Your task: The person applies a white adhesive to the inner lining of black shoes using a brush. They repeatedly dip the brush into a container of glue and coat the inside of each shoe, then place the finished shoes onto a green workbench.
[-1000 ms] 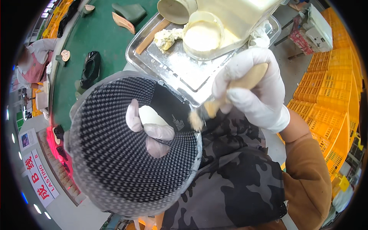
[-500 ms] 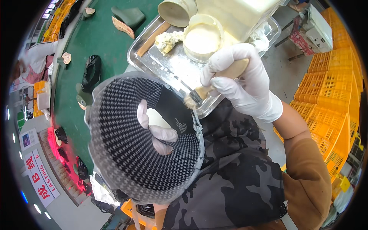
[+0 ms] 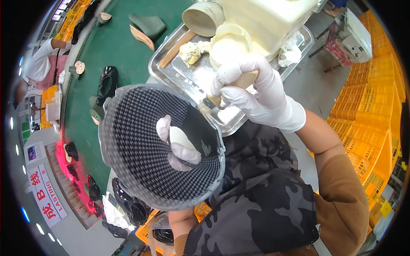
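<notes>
My left hand [image 3: 184, 152], in a white glove, holds a boot upper with houndstooth lining [image 3: 141, 153]. Its fingers show inside the wide tube, beside a pale oval patch; the rest of that hand is hidden behind the upper. In my gloved right hand [image 3: 271, 100] is a short brush with a wooden handle [image 3: 247, 80]. The brush's bristles are at the upper's right rim, near the dark inner panel. Beyond this hand stands a tub of creamy white paste [image 3: 232, 40], partly covered by the glove.
A metal tray [image 3: 171, 81] holds the tub, a wooden stick [image 3: 177, 49], a crusty lump [image 3: 192, 52], a beige cup [image 3: 203, 19] and a large cream container [image 3: 273, 21]. Shoes and lasts stand on the green table [image 3: 128, 55]. Yellow crates [image 3: 358, 123] line the right; a co-worker [image 3: 42, 64] is far left.
The upper has turned a little, its rim now slightly higher. The brush and my right hand have moved left and slightly up with it. The co-worker's arm has reached toward the table.
</notes>
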Motion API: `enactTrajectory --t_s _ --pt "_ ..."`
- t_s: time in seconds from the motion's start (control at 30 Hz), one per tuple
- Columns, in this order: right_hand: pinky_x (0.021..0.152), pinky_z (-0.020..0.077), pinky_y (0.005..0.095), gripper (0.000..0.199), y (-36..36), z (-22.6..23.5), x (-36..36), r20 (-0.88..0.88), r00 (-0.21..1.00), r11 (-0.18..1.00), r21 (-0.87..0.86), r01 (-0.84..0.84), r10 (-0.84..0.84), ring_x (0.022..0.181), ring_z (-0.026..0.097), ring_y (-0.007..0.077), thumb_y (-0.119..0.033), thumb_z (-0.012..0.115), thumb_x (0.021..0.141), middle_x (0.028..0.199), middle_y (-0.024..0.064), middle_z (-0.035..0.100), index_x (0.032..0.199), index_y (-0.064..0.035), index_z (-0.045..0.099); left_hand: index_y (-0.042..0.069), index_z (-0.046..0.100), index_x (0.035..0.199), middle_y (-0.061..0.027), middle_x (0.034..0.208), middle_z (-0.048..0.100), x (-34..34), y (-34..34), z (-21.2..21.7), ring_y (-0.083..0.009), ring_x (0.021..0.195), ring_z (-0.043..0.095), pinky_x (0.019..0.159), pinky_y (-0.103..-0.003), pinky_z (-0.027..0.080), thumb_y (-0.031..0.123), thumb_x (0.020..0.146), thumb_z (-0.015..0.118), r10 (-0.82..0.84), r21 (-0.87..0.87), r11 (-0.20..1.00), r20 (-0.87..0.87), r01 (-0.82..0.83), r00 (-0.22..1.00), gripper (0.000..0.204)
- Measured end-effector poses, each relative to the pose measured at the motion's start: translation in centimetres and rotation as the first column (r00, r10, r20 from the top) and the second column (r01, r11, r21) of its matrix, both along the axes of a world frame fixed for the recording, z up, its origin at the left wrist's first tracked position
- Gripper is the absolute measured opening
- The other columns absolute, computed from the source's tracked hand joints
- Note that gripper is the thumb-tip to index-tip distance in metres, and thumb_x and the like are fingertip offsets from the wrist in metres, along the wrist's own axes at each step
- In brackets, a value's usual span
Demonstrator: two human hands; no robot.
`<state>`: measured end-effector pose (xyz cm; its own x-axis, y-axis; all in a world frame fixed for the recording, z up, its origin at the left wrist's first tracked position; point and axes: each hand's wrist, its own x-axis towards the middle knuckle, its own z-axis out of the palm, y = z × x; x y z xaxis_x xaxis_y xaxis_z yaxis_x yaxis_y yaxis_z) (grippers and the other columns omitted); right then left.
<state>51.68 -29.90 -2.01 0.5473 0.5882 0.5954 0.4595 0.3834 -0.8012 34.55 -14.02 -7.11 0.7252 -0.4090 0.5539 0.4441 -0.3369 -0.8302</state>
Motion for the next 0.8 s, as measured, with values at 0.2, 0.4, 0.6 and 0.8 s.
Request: enactTrajectory --t_s 0.2,0.4,0.6,0.8 --pt "0.063 0.0525 0.0183 0.018 1.9 2.7 2.2 -0.055 0.996 0.991 0.113 -0.068 0.075 0.084 0.06 0.0117 -0.003 0.05 0.089 0.092 0.0099 0.056 0.104 -0.004 0.039 -0.001 0.027 0.135 -0.0125 0.13 0.044 -1.0 -3.9 -0.4 -0.0221 0.102 0.054 0.094 -0.037 0.042 0.021 0.096 0.039 0.285 -0.031 -0.787 0.867 0.616 0.408 0.046" --pt "0.055 0.0482 0.0171 0.016 1.6 8.2 7.8 0.019 1.0 1.0 -0.017 -0.001 0.001 0.077 0.059 0.0088 -0.01 0.053 0.09 0.088 0.0051 0.056 0.103 -0.0038 0.045 0.014 0.022 0.14 -0.0121 0.124 0.048 -2.2 -2.0 1.8 -0.0268 0.095 0.059 0.087 -0.039 0.046 0.014 0.091 0.049 0.042 -0.431 -0.782 0.684 0.45 0.728 0.056" --pt "0.055 0.0472 0.0186 0.014 1.7 11.5 11.6 -0.14 0.986 0.972 -0.202 -0.116 0.089 0.073 0.058 0.0092 -0.006 0.054 0.088 0.082 0.0053 0.054 0.099 -0.0031 0.045 0.006 0.021 0.14 -0.01 0.119 0.05 1.4 3.8 5.7 -0.0182 0.103 0.055 0.087 -0.033 0.045 0.015 0.094 0.045 0.294 -0.107 -0.889 0.615 0.446 0.732 0.053" --pt "0.049 0.041 0.0138 0.02 1.1 9.3 13.7 -0.175 0.969 0.939 -0.267 -0.215 0.172 0.071 0.054 0.0031 -0.023 0.056 0.088 0.079 0.0003 0.055 0.099 -0.0076 0.048 -0.004 0.027 0.134 -0.0083 0.09 0.061 11.7 10.1 10.4 -0.0112 0.08 0.059 0.071 -0.023 0.047 -0.008 0.075 0.059 -0.054 -0.642 -0.729 0.403 0.24 0.914 0.068"
